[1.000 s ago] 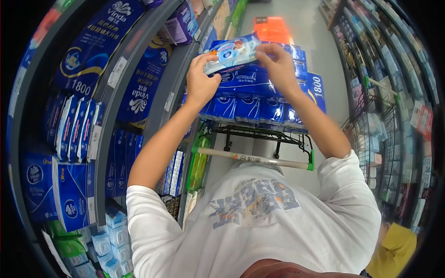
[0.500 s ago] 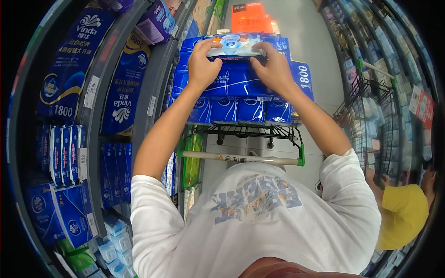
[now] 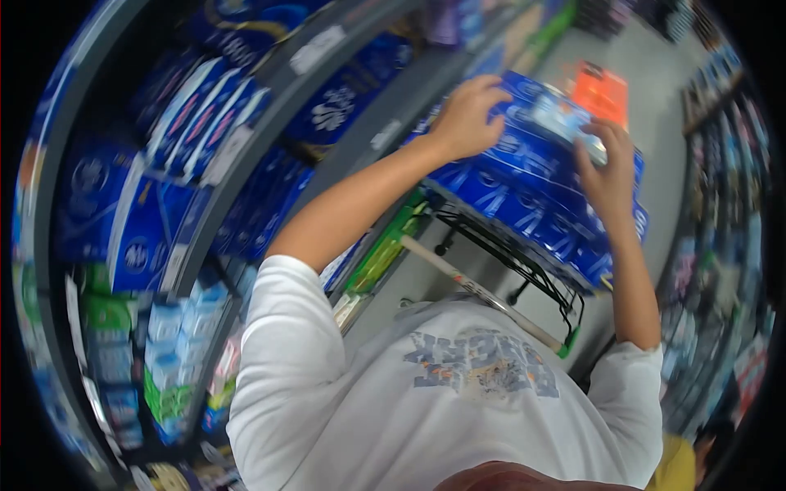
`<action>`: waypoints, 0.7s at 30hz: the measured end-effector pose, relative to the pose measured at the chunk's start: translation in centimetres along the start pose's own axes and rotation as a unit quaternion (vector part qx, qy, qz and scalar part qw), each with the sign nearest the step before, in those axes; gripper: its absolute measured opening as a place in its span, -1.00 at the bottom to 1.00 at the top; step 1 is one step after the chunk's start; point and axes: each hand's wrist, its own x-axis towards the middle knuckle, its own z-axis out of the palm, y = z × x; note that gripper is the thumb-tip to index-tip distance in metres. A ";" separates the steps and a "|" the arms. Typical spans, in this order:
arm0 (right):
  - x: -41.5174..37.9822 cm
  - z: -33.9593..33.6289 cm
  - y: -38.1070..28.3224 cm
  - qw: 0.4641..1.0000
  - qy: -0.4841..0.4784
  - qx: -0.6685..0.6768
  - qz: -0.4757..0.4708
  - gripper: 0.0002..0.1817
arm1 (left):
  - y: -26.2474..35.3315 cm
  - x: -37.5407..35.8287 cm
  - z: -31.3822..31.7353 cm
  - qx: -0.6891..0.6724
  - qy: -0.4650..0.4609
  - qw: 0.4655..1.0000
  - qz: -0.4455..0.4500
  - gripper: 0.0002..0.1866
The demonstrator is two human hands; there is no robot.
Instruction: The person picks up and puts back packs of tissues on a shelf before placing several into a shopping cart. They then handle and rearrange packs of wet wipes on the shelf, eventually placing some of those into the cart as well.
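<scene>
A light blue and white pack of wipes (image 3: 558, 113) lies on top of large blue tissue packs (image 3: 524, 155) stacked in a shopping cart. My left hand (image 3: 468, 119) is just left of the wipes, over the blue packs, fingers spread and nothing in it. At the right end of the wipes is my right hand (image 3: 610, 176), thumb and fingers apart in a curve around that end. Blur hides whether those fingers touch the pack. The cart's handle (image 3: 483, 296) runs slantwise in front of my body.
Shelves on the left hold blue tissue packs (image 3: 143, 237) and light blue packs (image 3: 176, 327). An orange-red box (image 3: 599, 94) is beyond the stack. More stocked shelves (image 3: 725, 188) line the right side. A person in a yellow top (image 3: 673, 460) is at lower right.
The view has turned, so the cart now appears tilted and further right. My left hand has come off the wipes pack. The right hand's fingers have opened somewhat at its end.
</scene>
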 end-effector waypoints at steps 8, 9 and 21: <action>8.3 6.7 -10.9 0.980 -0.089 0.139 -0.112 -0.76 | -3.1 -2.2 -16.7 0.182 0.076 0.980 -0.007 -0.68; 9.4 7.6 -12.7 0.974 -0.104 0.163 -0.121 -0.73 | -3.2 -2.4 -19.1 0.216 0.094 0.972 0.006 -0.69; 24.8 19.6 -32.6 0.916 -0.134 0.320 -0.203 -0.51 | -4.3 -4.7 -44.4 0.488 0.117 0.821 -0.273 -0.60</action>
